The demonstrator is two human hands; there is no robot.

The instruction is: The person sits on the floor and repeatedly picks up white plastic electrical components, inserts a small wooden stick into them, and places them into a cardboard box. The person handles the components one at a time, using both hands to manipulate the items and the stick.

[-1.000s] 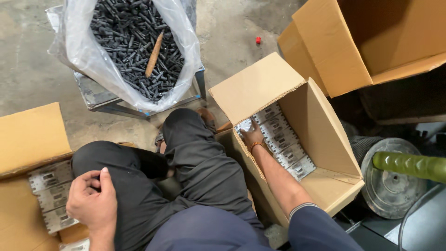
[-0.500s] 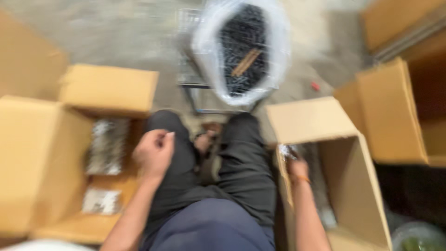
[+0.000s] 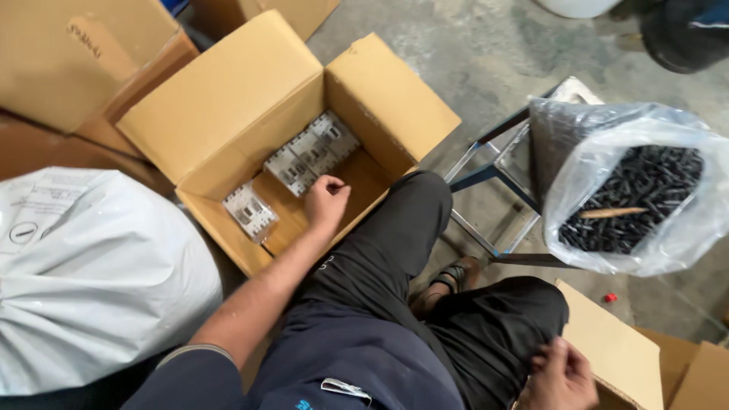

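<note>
My left hand (image 3: 326,200) reaches into an open cardboard box (image 3: 228,99) on the left, with its fingers curled and nothing visible in them. It hovers over the bare box floor, just in front of a row of grey-white electrical switch units (image 3: 311,152). A single unit in clear wrap (image 3: 249,211) lies to the hand's left. My right hand (image 3: 562,376) is at the bottom edge beside my right knee, fingers loosely apart and empty. It touches the flap of a second cardboard box (image 3: 619,349).
A clear plastic bag of black screws (image 3: 630,197) with a wooden stick (image 3: 611,213) in it sits on a metal frame (image 3: 493,152) ahead right. A big white sack (image 3: 91,281) lies at left, with more boxes (image 3: 83,61) behind. Another person's dark shoe (image 3: 683,38) is top right.
The view has swung from the right-hand box to the left-hand one. My left hand went from my knee into the left box. My right hand came out of the right box.
</note>
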